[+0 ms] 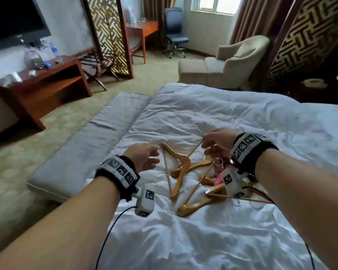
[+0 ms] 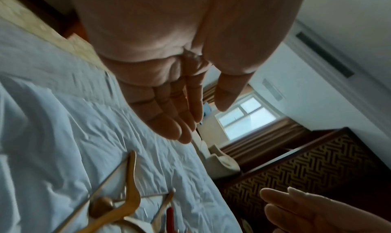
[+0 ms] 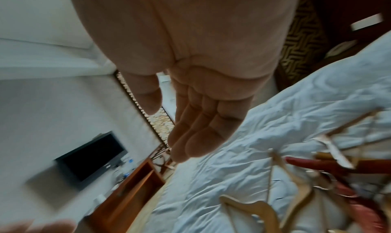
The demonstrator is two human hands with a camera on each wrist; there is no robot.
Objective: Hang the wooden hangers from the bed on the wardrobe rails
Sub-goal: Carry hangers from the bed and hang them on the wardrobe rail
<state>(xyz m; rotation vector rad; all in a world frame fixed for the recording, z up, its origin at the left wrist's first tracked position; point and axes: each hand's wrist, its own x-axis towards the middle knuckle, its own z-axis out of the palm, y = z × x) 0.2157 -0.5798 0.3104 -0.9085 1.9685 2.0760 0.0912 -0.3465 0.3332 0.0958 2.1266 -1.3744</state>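
Several wooden hangers (image 1: 185,172) lie in a tangled pile on the white bed (image 1: 242,117), with a pink-red hanger (image 1: 220,179) among them. My left hand (image 1: 150,155) hovers just left of the pile, fingers straight, holding nothing. My right hand (image 1: 211,145) hovers over the pile's far right side, also empty. In the left wrist view the left hand (image 2: 190,119) is flat above the hangers (image 2: 131,193). In the right wrist view the right hand (image 3: 190,136) is flat, with the hangers (image 3: 296,184) below to the right. No wardrobe is in view.
A grey padded bench (image 1: 90,145) runs along the bed's left side. Beyond it stand a wooden TV desk (image 1: 47,84), a luggage rack (image 1: 100,63) and a lattice screen (image 1: 107,34). An armchair (image 1: 240,59) and footstool (image 1: 192,72) stand past the bed's far edge.
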